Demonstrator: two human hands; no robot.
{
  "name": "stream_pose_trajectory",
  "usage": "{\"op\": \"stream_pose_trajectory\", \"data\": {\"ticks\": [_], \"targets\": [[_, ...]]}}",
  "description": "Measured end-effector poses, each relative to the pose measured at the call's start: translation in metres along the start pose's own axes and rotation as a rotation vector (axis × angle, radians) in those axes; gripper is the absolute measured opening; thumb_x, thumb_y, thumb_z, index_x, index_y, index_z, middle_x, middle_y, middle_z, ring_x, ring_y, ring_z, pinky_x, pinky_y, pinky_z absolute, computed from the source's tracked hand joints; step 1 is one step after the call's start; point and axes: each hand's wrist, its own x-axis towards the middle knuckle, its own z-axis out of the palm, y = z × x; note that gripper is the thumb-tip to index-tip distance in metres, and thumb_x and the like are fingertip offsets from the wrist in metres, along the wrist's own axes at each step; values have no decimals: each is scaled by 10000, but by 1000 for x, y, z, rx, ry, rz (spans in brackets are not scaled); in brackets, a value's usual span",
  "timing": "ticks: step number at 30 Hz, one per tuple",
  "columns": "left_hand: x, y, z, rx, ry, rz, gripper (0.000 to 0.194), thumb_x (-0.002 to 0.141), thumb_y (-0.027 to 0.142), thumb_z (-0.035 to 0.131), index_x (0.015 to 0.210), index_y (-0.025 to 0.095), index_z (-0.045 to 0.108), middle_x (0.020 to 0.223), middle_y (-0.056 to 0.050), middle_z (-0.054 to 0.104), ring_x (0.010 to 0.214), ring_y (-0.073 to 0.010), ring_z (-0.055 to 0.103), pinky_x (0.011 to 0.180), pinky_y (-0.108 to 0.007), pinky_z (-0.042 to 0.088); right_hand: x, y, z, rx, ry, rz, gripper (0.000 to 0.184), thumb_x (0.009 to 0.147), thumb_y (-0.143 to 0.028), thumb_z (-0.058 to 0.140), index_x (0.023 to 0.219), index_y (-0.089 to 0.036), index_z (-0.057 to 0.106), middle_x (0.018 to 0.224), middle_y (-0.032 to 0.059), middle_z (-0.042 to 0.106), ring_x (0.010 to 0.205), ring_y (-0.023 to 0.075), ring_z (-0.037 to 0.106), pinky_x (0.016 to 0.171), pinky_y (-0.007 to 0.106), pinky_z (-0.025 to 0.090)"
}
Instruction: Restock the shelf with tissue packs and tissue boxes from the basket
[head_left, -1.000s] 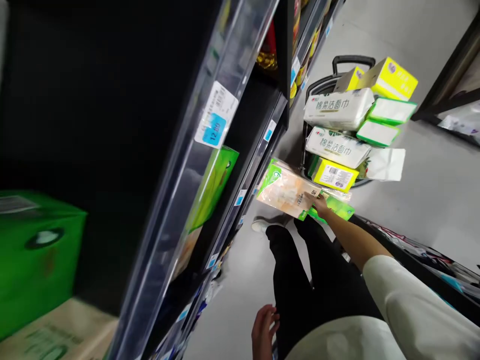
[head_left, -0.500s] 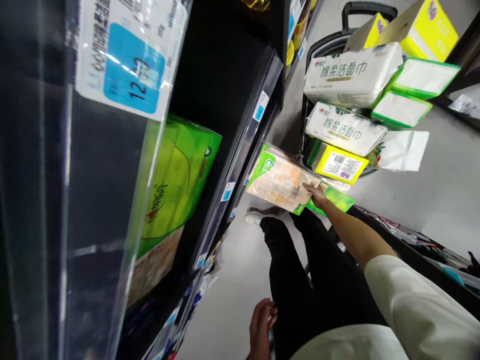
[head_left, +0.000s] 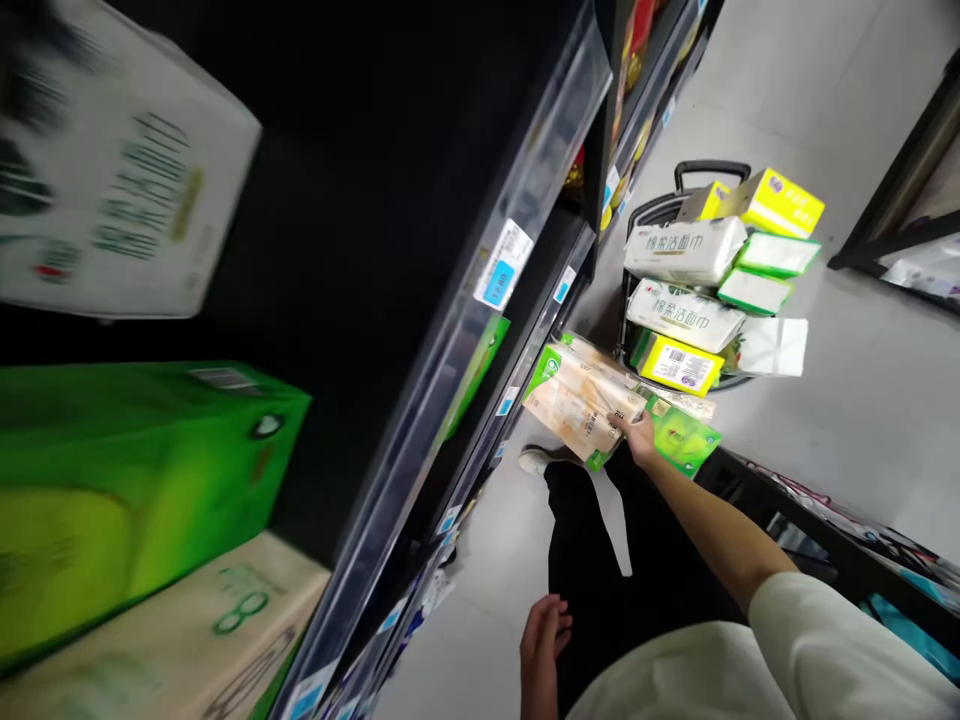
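Peach-printed plastic sits in our right hand (head_left: 637, 437), its fingers clamped on the right edge of a peach pack (head_left: 574, 402), probably because an edge is easier to pinch than a broad face. Just right of that hand is a green pack (head_left: 686, 442); we cannot tell whether we grip it too. Beyond, white packs (head_left: 684, 252) and yellow boxes (head_left: 784, 205) crowd the black basket (head_left: 651, 210), seemingly piled high for want of room. Nearer, our left hand (head_left: 541, 630) hangs half-curled, holding nothing we can see.
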Motion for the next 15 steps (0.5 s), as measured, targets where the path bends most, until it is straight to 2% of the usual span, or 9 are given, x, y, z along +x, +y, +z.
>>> {"op": "stream_pose_trajectory", "data": {"ticks": [4,8,10,13,15], "targets": [[-7,-3,-1,0,-36,45,621,589,664,874,967,187,753,990,-109,751,862,-247,715,777,-351,568,-32,-27,-8,-133,43,-69,757,526,-492,921,1124,-195,563,1274,184,698,1113,320,685,962,424,570],[-21,8,6,-27,-68,131,642,614,704,833,976,182,746,1012,-119,745,869,-249,701,794,-360,555,-74,-70,-36,-290,54,-194,726,500,-537,899,1059,-199,582,1179,176,723,1060,348,683,930,460,549],[-30,24,13,-36,-97,224,626,651,711,804,981,183,744,1016,-120,744,883,-255,698,803,-361,548,-97,-98,-57,-347,37,-273,711,490,-546,884,1040,-198,597,1115,161,735,1015,361,684,908,486,542],[-52,59,26,-43,-133,439,542,705,667,780,952,186,745,993,-123,741,917,-275,691,840,-369,537,-133,-136,-91,-439,-32,-448,719,513,-542,861,1099,-197,628,1083,151,745,992,384,691,880,510,544],[-73,86,33,-20,-143,606,432,760,580,763,951,192,752,1003,-129,738,962,-291,683,888,-386,533,-150,-157,-114,-631,-89,-729,688,601,-562,808,1162,-202,641,1129,159,747,1025,390,701,876,508,559]]}}
